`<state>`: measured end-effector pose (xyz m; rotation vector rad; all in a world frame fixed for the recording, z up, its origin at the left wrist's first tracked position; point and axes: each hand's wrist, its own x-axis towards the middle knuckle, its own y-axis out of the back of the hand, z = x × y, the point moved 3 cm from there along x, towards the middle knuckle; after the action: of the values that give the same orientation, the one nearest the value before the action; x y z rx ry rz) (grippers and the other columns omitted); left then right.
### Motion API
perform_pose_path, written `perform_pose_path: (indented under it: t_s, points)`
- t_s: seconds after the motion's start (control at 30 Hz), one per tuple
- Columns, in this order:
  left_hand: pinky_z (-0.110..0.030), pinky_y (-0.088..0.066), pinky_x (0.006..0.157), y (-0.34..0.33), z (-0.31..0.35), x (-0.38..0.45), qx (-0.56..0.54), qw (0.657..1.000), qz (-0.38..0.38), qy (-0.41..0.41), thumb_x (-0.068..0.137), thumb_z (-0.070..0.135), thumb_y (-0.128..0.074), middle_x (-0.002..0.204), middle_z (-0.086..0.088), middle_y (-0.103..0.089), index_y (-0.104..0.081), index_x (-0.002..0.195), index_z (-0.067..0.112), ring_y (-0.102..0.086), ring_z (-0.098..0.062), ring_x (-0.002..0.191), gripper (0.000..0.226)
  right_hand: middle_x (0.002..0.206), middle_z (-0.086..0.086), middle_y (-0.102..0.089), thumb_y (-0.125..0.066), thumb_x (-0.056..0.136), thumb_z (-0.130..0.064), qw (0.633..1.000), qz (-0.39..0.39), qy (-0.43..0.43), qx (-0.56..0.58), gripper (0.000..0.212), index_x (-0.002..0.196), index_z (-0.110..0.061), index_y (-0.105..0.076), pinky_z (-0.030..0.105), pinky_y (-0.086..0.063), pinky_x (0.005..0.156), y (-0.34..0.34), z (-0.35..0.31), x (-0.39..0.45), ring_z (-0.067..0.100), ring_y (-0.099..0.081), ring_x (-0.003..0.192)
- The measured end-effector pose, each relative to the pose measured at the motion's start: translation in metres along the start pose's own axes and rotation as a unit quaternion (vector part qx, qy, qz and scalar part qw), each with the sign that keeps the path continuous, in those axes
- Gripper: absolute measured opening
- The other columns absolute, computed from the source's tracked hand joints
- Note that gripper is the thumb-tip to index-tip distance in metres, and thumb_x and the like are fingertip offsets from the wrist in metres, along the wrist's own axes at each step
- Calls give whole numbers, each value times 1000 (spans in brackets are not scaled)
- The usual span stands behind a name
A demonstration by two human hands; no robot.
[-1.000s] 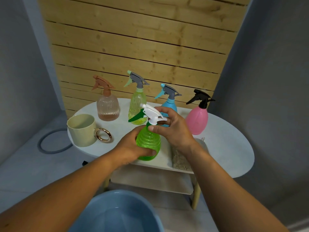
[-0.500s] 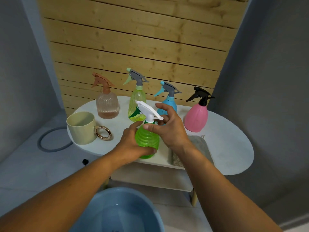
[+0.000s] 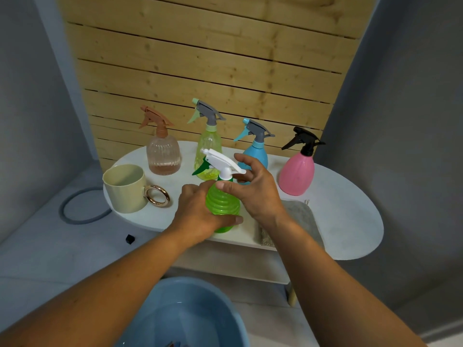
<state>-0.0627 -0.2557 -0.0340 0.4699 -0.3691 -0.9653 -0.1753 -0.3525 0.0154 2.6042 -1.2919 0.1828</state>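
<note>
Green bottle (image 3: pixel 221 209): ribbed translucent plastic, white trigger head (image 3: pixel 220 164), upright at front edge of white oval desk (image 3: pixel 350 221); cannot tell if base rests on it. Left hand (image 3: pixel 198 214) wraps ribbed belly. Right hand (image 3: pixel 255 194) pinches neck, thumb in front, fingers loosely spread behind. Clear fluted bottle (image 3: pixel 164 156) holds shallow brownish liquid. Cream mug (image 3: pixel 125 189) has gold ring handle.

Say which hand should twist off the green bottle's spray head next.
Right, probably. The right hand pinches the collar of the white spray head, so it only needs to turn. The left hand is wrapped round the green bottle, holding it steady.
</note>
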Motion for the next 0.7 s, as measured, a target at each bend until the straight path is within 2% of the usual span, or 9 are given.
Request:
perform_pose_path:
  t_s: [0.03,0.1,0.17,0.23,0.33,0.47,0.53,0.63,0.7]
  points:
    - [-34,-45,99,1,2,1,-20,1000,-12,-10,54,54,-91,121,6,-49,-52,127,49,-47,-8,116,82,99,-15,-73,-92,71,-21,1000,-2,1,-11,63,126,-26,-62,13,-48,76,0,1,0,1,-65,94]
    - [-35,-53,91,4,0,2,-77,996,-47,-15,66,29,-91,114,7,-66,-56,123,43,-65,-8,104,68,76,-28,-65,-90,73,-25,999,-3,-2,-39,41,109,-23,-72,16,-43,74,0,4,0,-2,-58,78]
    - [-30,-55,88,6,-5,0,-99,992,-78,-2,73,11,-87,111,10,-70,-52,132,40,-68,-5,100,75,72,-24,-58,-90,72,-31,999,11,-7,-53,32,100,-23,-76,16,-39,69,1,8,1,0,-50,72]
    - [-31,-55,91,8,-8,-1,-103,993,-58,2,70,13,-91,114,12,-68,-49,135,37,-67,-6,103,81,86,-12,-56,-91,70,-34,997,27,-1,-70,33,96,-22,-75,15,-38,67,2,9,2,3,-48,73]
    - [-33,-56,87,5,-4,-2,-108,994,-4,1,58,24,-99,109,10,-68,-53,117,41,-68,-9,98,76,99,-3,-58,-91,68,-35,995,40,-6,-96,33,92,-24,-71,11,-40,69,0,7,2,1,-53,79]
    - [-44,-57,91,-1,-1,4,-61,997,30,-19,40,60,-94,117,5,-60,-48,113,61,-61,-22,111,86,104,2,-59,-91,68,-35,995,32,-9,-94,39,102,-21,-77,7,-40,70,-2,6,1,-7,-54,81]
    - [-45,-56,95,3,-2,3,-54,998,-5,-24,50,51,-94,118,4,-61,-49,114,63,-61,-21,113,79,99,0,-57,-91,68,-35,996,29,-9,-88,33,97,-28,-77,11,-40,71,-2,5,1,-1,-54,82]
    - [-39,-57,95,11,-4,1,-84,993,-79,-21,72,14,-90,113,7,-72,-54,118,53,-68,-7,103,70,90,-5,-53,-91,68,-35,996,29,-14,-88,28,84,-39,-69,10,-38,68,-1,2,1,4,-52,82]
    - [-31,-56,90,14,-6,2,-96,992,-84,-12,73,11,-90,109,11,-74,-56,119,48,-70,-2,98,68,89,-8,-52,-91,68,-36,995,29,-17,-89,27,86,-35,-71,12,-37,69,-2,2,0,3,-50,82]
